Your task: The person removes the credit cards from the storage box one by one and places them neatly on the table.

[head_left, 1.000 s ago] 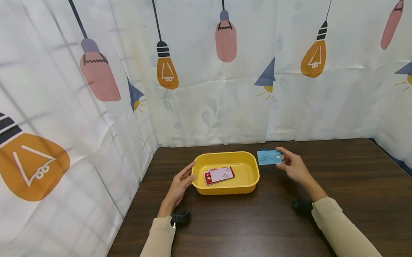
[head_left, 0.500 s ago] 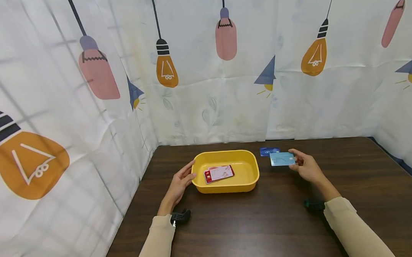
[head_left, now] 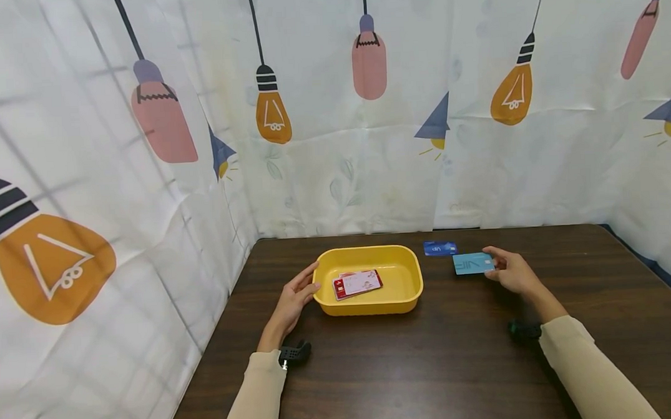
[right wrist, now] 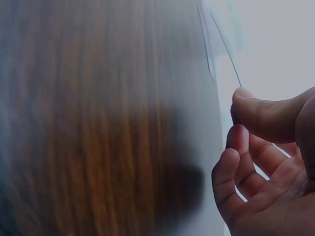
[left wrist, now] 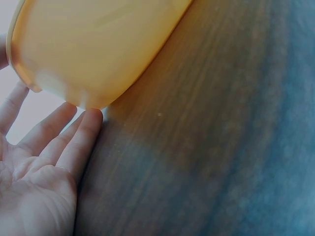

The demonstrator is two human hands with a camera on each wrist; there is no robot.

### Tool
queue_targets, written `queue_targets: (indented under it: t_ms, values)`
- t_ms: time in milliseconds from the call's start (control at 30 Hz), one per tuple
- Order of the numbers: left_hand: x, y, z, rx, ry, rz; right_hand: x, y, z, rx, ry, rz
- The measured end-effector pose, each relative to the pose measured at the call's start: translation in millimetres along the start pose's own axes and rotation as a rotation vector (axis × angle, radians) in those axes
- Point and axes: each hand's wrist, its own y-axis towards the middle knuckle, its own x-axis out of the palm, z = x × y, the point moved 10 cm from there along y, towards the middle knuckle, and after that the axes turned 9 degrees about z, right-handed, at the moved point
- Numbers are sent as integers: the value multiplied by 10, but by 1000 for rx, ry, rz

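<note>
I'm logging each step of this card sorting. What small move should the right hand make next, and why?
Probably lower the light blue card onto the table. The right hand pinches it just above the wood, beside the dark blue card and apart from the yellow tray that the left hand touches.

Light-blue card (head_left: 473, 263) apparently pinched in right hand (head_left: 515, 275)

No print can be read: marks on the blue card (head_left: 440, 248), teal card (head_left: 473, 263) and red-and-white card (head_left: 357, 284) are too small.

Cards (head_left: 357, 284) in tray (head_left: 409, 297) — table's (head_left: 410, 369) left.
</note>
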Motion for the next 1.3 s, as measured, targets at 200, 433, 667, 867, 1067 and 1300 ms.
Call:
queue_targets:
  t_ms: [200, 433, 667, 867, 1067, 1300]
  values:
    - [2, -7, 6, 1, 3, 1, -6, 41, 129, 37, -11, -51]
    - [11, -4, -9, 1, -5, -6, -17, 77, 234, 90, -23, -99]
    - [10, -2, -1, 2, -11, -7, -45, 149, 266, 111, -41, -118]
    - [-1, 10, -13, -2, -9, -1, -51, 239, 305, 128, -74, -115]
    - [3, 12, -14, 3, -12, -5, -65, 298, 339, 139, -89, -109]
    - [20, -13, 12, -4, -5, -2, -82, 386, 369, 148, -72, -97]
